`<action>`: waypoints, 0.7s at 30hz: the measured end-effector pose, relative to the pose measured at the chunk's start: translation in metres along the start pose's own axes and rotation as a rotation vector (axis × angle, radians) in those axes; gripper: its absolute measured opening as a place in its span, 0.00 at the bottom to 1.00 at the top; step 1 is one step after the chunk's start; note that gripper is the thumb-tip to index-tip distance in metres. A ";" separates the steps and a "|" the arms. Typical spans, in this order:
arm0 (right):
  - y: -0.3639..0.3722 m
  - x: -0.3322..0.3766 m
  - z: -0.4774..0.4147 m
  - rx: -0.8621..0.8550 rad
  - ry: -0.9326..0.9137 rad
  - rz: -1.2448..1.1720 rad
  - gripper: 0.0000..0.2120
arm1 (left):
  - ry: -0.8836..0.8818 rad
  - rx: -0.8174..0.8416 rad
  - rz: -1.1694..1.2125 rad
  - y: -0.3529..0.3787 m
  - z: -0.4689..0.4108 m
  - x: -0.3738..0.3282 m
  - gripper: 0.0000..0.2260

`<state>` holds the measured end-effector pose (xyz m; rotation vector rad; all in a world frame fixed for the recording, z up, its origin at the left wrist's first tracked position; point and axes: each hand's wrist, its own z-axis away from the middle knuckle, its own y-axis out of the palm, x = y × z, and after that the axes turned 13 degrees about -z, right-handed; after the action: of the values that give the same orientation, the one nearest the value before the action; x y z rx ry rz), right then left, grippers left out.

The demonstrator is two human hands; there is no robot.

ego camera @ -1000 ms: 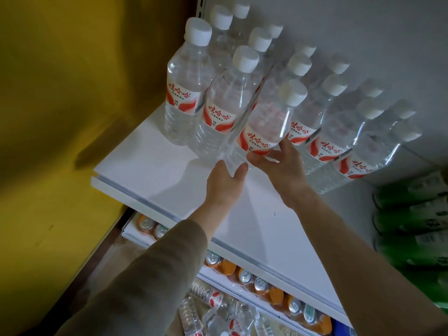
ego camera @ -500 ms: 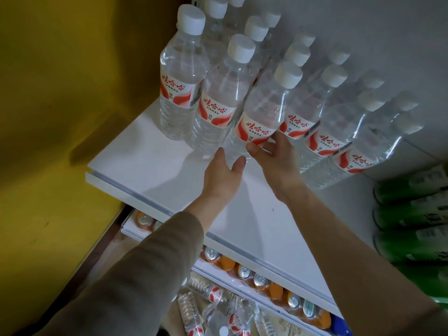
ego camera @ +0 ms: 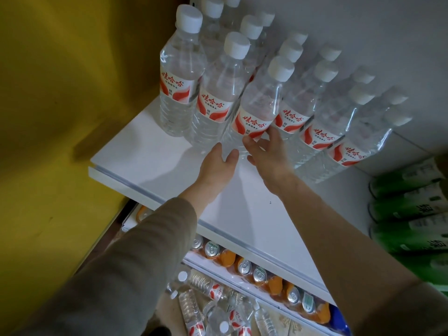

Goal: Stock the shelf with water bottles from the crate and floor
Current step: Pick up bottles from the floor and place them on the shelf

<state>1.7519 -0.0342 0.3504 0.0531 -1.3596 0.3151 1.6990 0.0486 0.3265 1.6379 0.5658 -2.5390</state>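
Note:
Several clear water bottles with white caps and red-and-white labels stand in rows at the back of the white shelf (ego camera: 155,166). The third bottle of the front row (ego camera: 257,110) has both my hands at its lower part. My right hand (ego camera: 265,154) curls its fingers around the bottle's right side below the label. My left hand (ego camera: 218,163) is flat, and its fingertips touch the bottle's base from the left. More water bottles (ego camera: 208,309) lie loose on the floor below the shelf. The crate is out of view.
A yellow wall (ego camera: 48,117) closes the left side. Green bottles (ego camera: 412,214) lie stacked at the right end of the shelf. Orange drink cans (ego camera: 257,272) line the lower shelf. The front half of the white shelf is bare.
Both hands and the bottle between them have slid a little deeper onto the shelf, closer to the front row. The view has shifted slightly.

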 end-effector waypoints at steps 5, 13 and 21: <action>0.002 -0.004 -0.002 -0.031 0.017 0.001 0.23 | 0.012 0.002 0.007 0.001 -0.001 0.005 0.20; -0.003 -0.009 0.052 -0.135 0.017 -0.066 0.21 | -0.034 -0.293 0.178 -0.007 0.041 0.019 0.09; -0.030 -0.073 0.166 0.051 0.028 -0.047 0.09 | -0.125 -0.471 0.330 0.020 0.137 0.108 0.12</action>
<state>1.5893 -0.1134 0.3204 0.1222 -1.3210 0.3102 1.5386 -0.0018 0.2750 1.2759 0.7400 -2.0541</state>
